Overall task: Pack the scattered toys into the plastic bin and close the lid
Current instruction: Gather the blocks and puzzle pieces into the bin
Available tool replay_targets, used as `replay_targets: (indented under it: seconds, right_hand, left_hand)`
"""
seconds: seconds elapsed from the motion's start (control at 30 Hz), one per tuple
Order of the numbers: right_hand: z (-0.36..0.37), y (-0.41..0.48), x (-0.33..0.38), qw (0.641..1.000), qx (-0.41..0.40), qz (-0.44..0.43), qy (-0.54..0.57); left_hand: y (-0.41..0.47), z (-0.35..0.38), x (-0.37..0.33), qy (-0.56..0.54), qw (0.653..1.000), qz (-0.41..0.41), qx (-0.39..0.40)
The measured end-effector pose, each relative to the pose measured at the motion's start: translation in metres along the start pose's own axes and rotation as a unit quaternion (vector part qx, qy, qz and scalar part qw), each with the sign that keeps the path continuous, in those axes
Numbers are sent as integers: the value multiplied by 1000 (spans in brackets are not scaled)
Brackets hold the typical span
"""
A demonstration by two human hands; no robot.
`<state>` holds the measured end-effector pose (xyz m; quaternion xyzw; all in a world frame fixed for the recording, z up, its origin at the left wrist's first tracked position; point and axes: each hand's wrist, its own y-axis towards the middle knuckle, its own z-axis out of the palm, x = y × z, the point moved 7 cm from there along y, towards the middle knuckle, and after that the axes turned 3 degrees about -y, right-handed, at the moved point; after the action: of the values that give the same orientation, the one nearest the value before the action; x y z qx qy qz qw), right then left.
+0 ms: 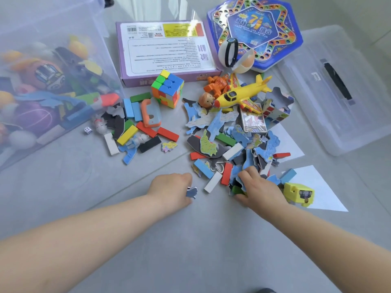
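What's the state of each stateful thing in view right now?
plastic bin: open, partly filled with toys.
lid: off, lying on the floor.
left hand: pinches one puzzle piece.
right hand: grips puzzle pieces.
capsule ball: open.
purple box: closed.

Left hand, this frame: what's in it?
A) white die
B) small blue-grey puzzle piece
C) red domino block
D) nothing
B: the left hand pinches a small blue-grey puzzle piece that sticks out under its fingers. The white die lies on the floor by the plastic bin, and the right hand grips a bunch of map puzzle pieces.
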<state>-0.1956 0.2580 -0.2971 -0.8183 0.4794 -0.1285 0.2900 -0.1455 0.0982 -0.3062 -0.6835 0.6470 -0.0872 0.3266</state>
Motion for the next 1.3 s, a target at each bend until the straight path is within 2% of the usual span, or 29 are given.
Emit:
replay_targets:
  seconds: [0.1,0.3,0.4,0.53,0.63,0.73,0.8,0.87,0.97,1.07,1.13,1.17,1.23,1.3]
  right_hand:
    - [-3,2,1,998,17,-26,-51]
    - [-26,0,31,997,30,-69,-24]
    - [-61,-1,56,995,-12,-93,43]
    - [-128,-5,101,979,-89,-149,108]
    - [-196,-12,140,950,-183,-210,142]
    - [-270,-18,174,906,-295,-238,191]
    - [-313,-18,199,870,-350,-251,239]
    - [-342,-11,227,845,-367,-259,291]
    - [-356,13,269,852,-354,-258,287]
    - [-346,38,296,885,-332,-246,213]
    - [-330,54,308,916,-276,-242,163]
    - [-322,60,310,928,-245,-240,143]
    - [-313,62,308,933,-225,-246,134]
    - [-315,51,299,911,-273,-265,161]
  left_hand:
    - [-12,-19,23,-74,996,-25,-40]
    - [-62,-65,72,-217,961,-53,-162]
    - [-96,-91,100,-253,935,-75,-238]
    - [-136,-142,128,-230,900,-80,-361]
    - [-168,-188,147,-189,853,-78,-481]
    - [-201,-230,169,-167,789,-96,-583]
    - [-213,-248,193,-194,750,-125,-620]
    - [-213,-258,219,-219,733,-161,-624]
    - [-200,-256,253,-204,752,-248,-576]
    - [-178,-245,279,-197,808,-287,-476]
    - [-163,-235,286,-171,856,-298,-386]
    - [-160,-232,285,-166,868,-300,-360]
    - [-164,-233,281,-198,857,-284,-381]
    - [-179,-237,271,-238,828,-220,-457]
